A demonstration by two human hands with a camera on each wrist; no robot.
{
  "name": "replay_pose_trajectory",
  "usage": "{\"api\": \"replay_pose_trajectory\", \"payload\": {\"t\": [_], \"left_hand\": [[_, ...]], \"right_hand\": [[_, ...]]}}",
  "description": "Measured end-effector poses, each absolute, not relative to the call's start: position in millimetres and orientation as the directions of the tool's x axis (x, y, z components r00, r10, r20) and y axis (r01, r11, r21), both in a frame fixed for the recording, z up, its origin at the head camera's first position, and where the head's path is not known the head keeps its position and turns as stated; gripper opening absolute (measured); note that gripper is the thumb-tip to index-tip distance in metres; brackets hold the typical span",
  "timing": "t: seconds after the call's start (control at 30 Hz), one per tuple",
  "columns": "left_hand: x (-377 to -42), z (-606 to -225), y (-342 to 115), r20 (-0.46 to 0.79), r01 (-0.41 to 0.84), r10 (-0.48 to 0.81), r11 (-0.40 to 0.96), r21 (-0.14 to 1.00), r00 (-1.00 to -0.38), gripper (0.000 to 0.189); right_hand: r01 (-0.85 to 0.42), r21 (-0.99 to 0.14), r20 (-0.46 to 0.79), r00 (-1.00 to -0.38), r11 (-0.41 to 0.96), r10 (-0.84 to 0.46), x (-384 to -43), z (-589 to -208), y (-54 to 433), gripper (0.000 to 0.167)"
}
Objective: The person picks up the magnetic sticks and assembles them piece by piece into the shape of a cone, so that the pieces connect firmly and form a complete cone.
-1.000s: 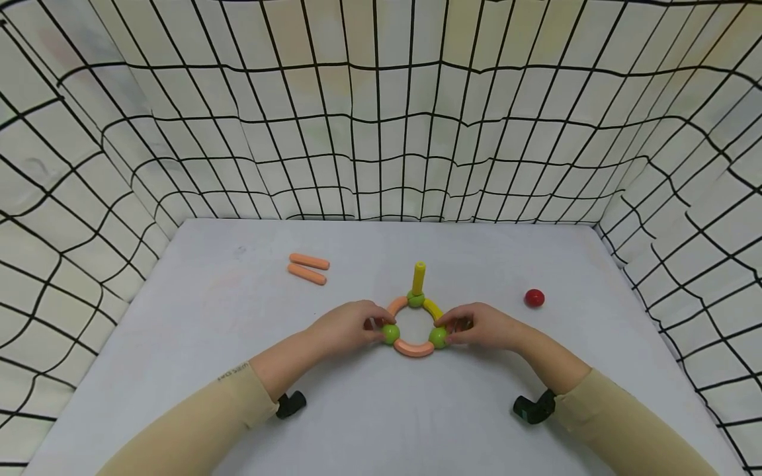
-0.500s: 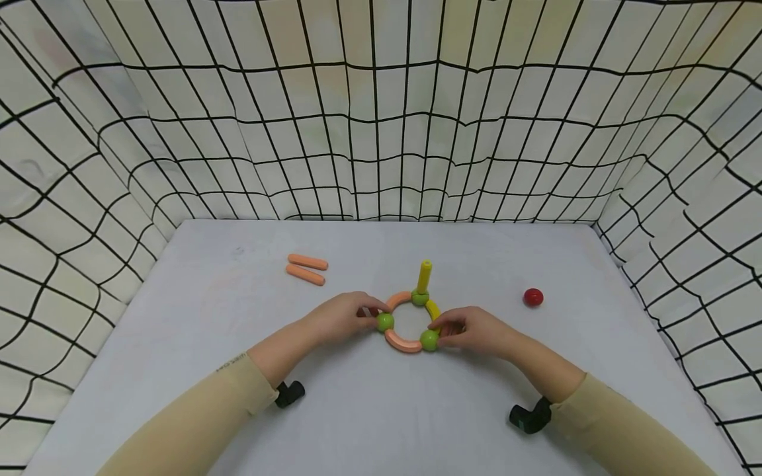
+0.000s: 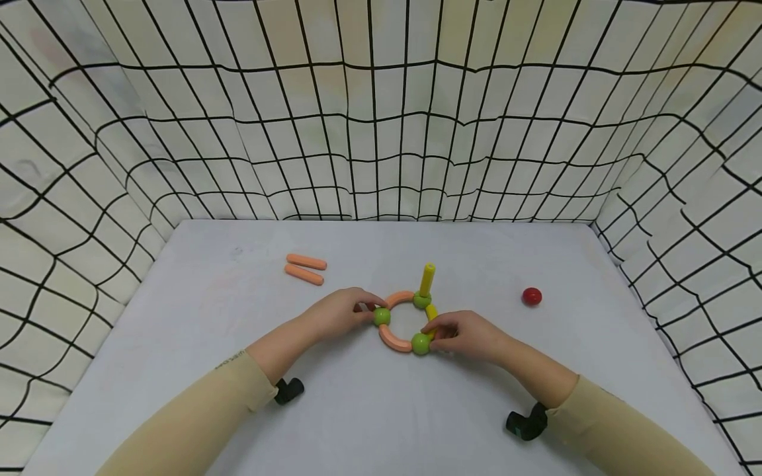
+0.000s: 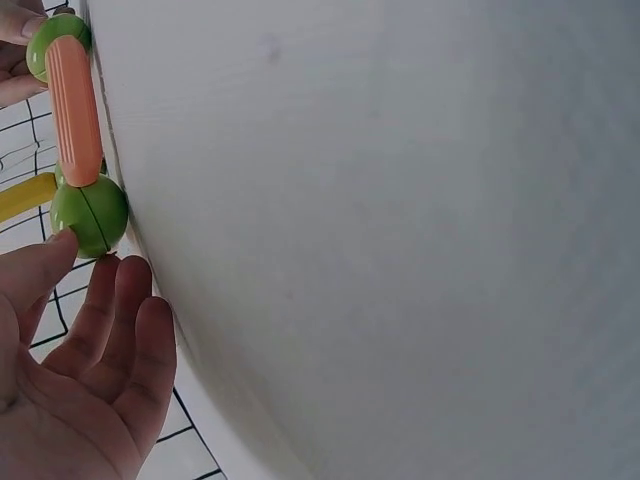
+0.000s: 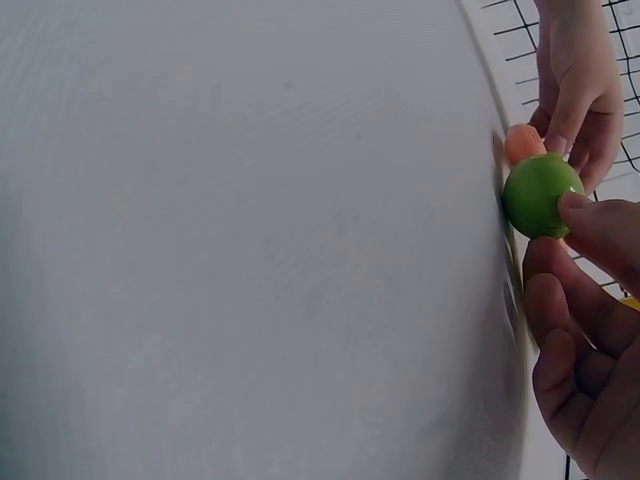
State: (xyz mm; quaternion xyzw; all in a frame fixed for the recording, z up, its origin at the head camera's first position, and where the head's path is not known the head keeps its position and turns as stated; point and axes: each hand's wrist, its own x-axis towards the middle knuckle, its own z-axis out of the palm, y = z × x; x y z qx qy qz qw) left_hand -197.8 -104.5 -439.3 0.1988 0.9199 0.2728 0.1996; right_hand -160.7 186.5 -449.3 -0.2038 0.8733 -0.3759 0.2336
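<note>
A toy ring of curved rods and green balls lies on the table in the head view. My left hand [image 3: 340, 316] pinches its left green ball [image 3: 382, 317] between thumb and fingertips. At the near right of the ring, my right hand [image 3: 471, 336] pinches another green ball [image 3: 421, 343]. An orange curved rod [image 3: 393, 340] joins these two balls. A second orange curved rod [image 3: 400, 299] runs from the left ball to the far green ball [image 3: 422, 300]. From that far ball a straight yellow rod [image 3: 427, 279] sticks out. My right fingers partly cover a yellow curved rod [image 3: 431, 311].
Two straight orange rods [image 3: 305, 268] lie side by side at the back left. A red ball [image 3: 532, 296] rests on the white table [image 3: 196, 284] at the right. Black netting [image 3: 387, 139] over white walls borders the table's back and sides.
Both hands have turned the ring clockwise and shifted it slightly left. The left ball moved away from me, the right ball nearer and leftward. The straight yellow rod now leans further right.
</note>
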Motion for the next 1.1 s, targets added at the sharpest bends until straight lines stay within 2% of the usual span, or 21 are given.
{"api": "replay_pose_trajectory", "payload": {"t": [0.33,0.6,1.1], "left_hand": [[-196,-437,-103,-0.277,0.229,0.463,0.771,0.594,-0.842,0.031],[-192,-436,-101,-0.26,0.213,0.452,0.758,0.616,-0.853,0.033],[-198,-440,-100,-0.256,0.223,0.442,0.775,0.591,-0.86,0.033]], "right_hand": [[-0.217,-0.738,-0.211,-0.825,0.639,-0.524,-168,-449,196,0.032],[-0.193,-0.75,-0.205,-0.842,0.632,-0.499,-181,-450,201,0.04],[-0.192,-0.732,-0.233,-0.831,0.654,-0.505,-190,-456,201,0.035]]}}
